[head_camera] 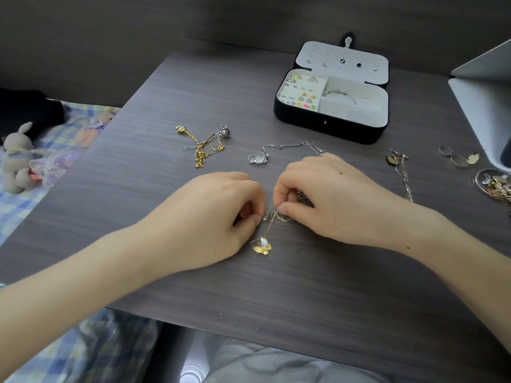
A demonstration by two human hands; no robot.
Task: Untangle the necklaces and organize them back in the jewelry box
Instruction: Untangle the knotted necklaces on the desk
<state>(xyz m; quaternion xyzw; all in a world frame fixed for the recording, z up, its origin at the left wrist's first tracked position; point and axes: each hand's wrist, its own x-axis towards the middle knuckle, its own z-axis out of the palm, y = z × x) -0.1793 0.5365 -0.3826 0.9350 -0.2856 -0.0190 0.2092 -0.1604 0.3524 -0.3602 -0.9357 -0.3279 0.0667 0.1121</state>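
Observation:
My left hand [224, 214] and my right hand [320, 194] meet at the middle of the dark table, each pinching a thin tangled chain [279, 217]. A gold butterfly pendant [262, 246] lies on the table just below my fingers. A silver necklace with a clear pendant [258, 158] runs from behind my right hand. A gold and silver tangle [206, 145] lies to the left. Another silver necklace [401, 170] lies to the right. The open black jewelry box [329, 125] stands at the back, with rings, earrings and a bangle inside.
A small dish of jewelry [495, 183] sits at the right edge, with loose rings [456, 157] behind it. A white stand [484, 100] occupies the far right. Off the table's left edge, plush toys [19, 158] lie on a checked cloth.

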